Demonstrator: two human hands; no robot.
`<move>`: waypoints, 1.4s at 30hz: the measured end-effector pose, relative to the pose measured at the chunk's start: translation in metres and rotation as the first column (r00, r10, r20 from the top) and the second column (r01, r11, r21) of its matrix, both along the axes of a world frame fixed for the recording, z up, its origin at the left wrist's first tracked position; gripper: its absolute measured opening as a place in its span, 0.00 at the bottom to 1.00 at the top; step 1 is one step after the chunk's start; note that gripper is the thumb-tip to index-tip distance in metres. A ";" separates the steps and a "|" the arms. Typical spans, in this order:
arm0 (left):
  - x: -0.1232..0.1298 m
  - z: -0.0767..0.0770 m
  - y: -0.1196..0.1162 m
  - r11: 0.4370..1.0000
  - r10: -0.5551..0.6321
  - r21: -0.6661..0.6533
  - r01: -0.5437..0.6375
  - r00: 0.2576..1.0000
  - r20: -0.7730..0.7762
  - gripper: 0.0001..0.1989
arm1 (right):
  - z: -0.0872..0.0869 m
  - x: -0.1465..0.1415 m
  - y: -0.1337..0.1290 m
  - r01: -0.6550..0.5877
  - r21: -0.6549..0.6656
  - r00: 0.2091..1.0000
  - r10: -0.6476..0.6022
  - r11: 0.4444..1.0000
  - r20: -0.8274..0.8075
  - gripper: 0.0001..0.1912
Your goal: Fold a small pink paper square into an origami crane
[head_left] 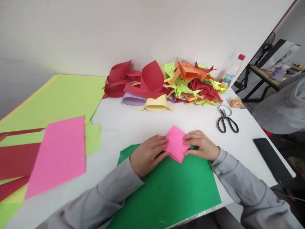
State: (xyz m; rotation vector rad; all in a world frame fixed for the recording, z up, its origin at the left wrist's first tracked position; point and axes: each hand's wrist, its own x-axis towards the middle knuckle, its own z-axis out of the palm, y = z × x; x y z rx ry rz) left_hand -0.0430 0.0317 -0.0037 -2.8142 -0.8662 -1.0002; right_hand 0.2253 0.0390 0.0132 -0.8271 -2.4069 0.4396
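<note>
Pinching folded pink paper (175,141) at its L side: L hand (145,156), fingers narrow, tips on top, thumb by the lower edge. R hand (202,145) grips the R side likewise, fingers close tog. Paper sits over the far part of a green sheet (171,190) on the white bench (133,121), one corner twd the wearer, layers a bit parted at its lower L edge.

Risks, my guess: if one hand pulls harder, those loose layers prob. slip out of line & the crease goes crooked. L sleeve (111,184) lies across the green sheet, so dragging that arm could shift sheet + paper tog. Phone (273,160) is right at the bench's R edge; a R elbow nudge might drop it. Scissors (224,122) lie w/ blades slightly apart, tips over a clear ring (231,111); a careless reach could mean a poke.

Containers: clear plastic bottle (232,71), red cap on, upright behind the scissors, next to the folded star pieces (188,71); can't tell if there's liquid. Clear wrapper w/ a tan snack (235,102) inside, near the R edge. Cream folded piece (156,103) is tube-like, open end facing the wearer; can't make out anything inside.
</note>
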 end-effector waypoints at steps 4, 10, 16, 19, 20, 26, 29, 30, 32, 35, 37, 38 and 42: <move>0.000 -0.001 0.001 1.000 -0.005 0.015 0.004 1.000 0.015 0.14 | -0.001 0.000 0.000 -0.004 0.010 1.000 0.004 1.000 -0.020 0.15; 0.000 0.000 0.001 1.000 -0.005 0.026 0.005 1.000 0.005 0.15 | -0.003 0.001 0.001 -0.014 0.033 1.000 0.015 0.999 -0.022 0.18; 0.002 0.002 0.000 0.997 0.006 0.074 -0.007 1.000 0.016 0.13 | -0.002 -0.001 0.001 -0.004 0.045 1.000 0.005 0.999 -0.029 0.17; 0.004 0.004 -0.001 0.993 0.007 0.119 -0.010 1.000 0.025 0.12 | -0.003 -0.001 0.000 -0.002 0.048 0.999 0.003 0.999 -0.034 0.16; 0.005 0.006 -0.001 0.991 0.009 0.136 -0.012 1.000 0.023 0.12 | -0.003 -0.002 0.000 0.000 0.051 0.999 0.002 0.999 -0.035 0.16; 0.008 0.013 -0.002 0.985 0.001 0.172 -0.001 1.000 -0.001 0.11 | -0.004 -0.005 -0.001 0.005 0.113 0.999 0.000 0.994 -0.044 0.15; 0.008 0.014 -0.004 0.988 -0.008 0.155 0.009 1.000 -0.005 0.10 | -0.003 -0.008 -0.003 0.000 0.117 0.998 0.007 0.993 -0.059 0.14; 0.008 0.014 -0.004 0.988 -0.010 0.152 0.010 1.000 -0.001 0.10 | -0.002 -0.010 -0.004 0.001 0.106 0.998 0.006 0.994 -0.063 0.14; 0.008 0.014 -0.005 0.989 -0.017 0.144 0.016 1.000 0.000 0.11 | -0.001 -0.012 -0.005 0.005 0.072 0.997 0.001 0.997 -0.080 0.14; 0.009 0.015 -0.006 0.991 -0.023 0.134 0.025 1.000 -0.016 0.13 | 0.002 -0.016 -0.006 0.006 0.013 0.988 -0.004 1.000 -0.155 0.16; 0.010 0.016 -0.007 0.991 -0.020 0.130 0.022 1.000 -0.018 0.11 | 0.004 -0.017 -0.007 0.000 -0.020 0.976 -0.004 1.000 -0.219 0.16; 0.010 0.016 -0.008 0.992 -0.016 0.128 0.018 1.000 -0.017 0.10 | 0.005 -0.018 -0.007 -0.004 -0.034 0.970 -0.004 0.999 -0.244 0.16; 0.011 0.017 -0.009 0.992 -0.016 0.125 0.019 1.000 -0.024 0.09 | 0.005 -0.019 -0.008 0.002 -0.056 0.961 -0.017 0.998 -0.275 0.15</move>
